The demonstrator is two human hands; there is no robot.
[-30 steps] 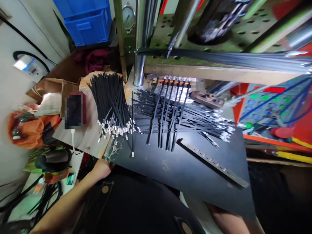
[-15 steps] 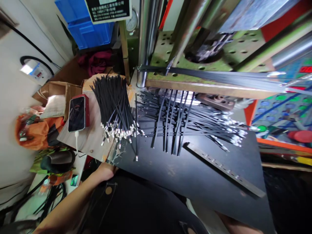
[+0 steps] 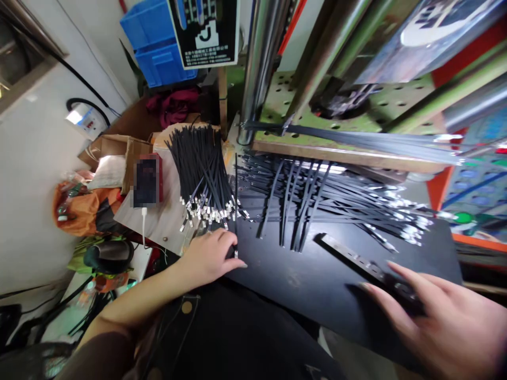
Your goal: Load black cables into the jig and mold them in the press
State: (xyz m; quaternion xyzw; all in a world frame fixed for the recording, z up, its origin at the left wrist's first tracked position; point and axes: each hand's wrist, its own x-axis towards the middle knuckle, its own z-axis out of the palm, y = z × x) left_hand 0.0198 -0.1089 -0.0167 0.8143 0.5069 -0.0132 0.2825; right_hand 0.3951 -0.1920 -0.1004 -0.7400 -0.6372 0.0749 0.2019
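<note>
As the left hand (image 3: pixel 206 257) pinches a strap (image 3: pixel 236 211), the right hand (image 3: pixel 439 322) splays open; a sign (image 3: pixel 204 34) shows J.

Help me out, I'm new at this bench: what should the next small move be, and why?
Probably the left hand should lift the lone black strap by its metal tip, since the fingers are already there, and lay it on the nearby bundle; it stands apart from that bundle on the black board.
</note>
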